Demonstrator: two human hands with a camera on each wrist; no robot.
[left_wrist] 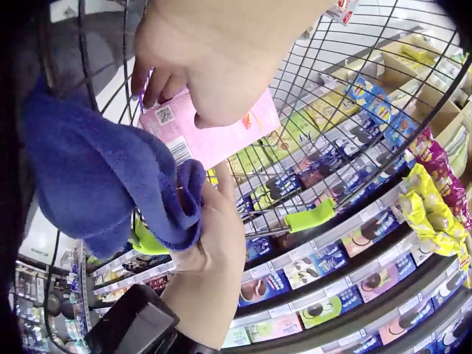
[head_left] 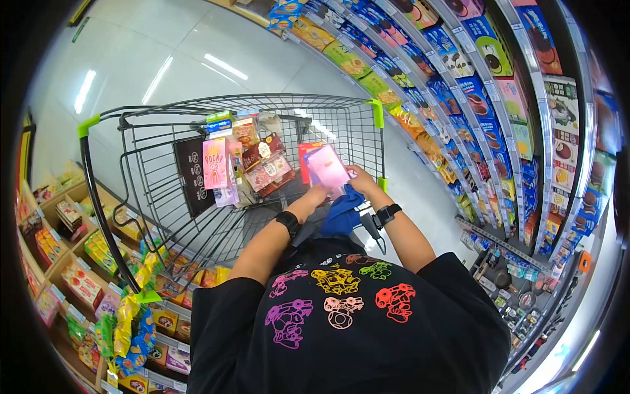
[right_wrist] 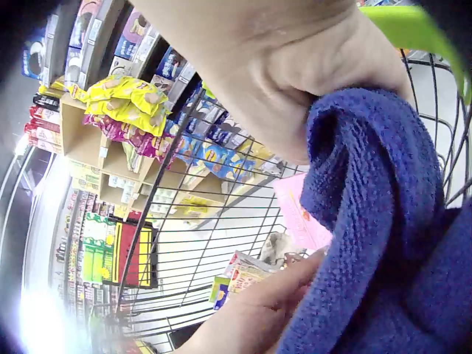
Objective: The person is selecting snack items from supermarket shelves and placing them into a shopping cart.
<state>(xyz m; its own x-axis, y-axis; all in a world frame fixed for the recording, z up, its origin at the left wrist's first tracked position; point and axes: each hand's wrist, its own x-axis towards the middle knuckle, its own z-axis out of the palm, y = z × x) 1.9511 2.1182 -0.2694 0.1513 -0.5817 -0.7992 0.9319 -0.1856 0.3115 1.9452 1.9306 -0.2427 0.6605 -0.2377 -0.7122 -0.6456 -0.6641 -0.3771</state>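
A shopper's left hand (head_left: 318, 194), fingers curled, grips a pink box (head_left: 331, 167); the right hand (head_left: 360, 180) meets its edge beside a bunched blue cloth (head_left: 342, 213), its own hold unclear. Beyond both hands, a Pocky box (head_left: 214, 164) stands among packaged goods in a wire cart (head_left: 377, 113).

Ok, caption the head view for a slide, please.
Left hand and right hand hold a pink package at a shopping cart holding packaged goods, beside stocked shelves.

Right hand (right_wrist: 332, 81) partly hidden by blue cloth (right_wrist: 376, 177), right wrist view.
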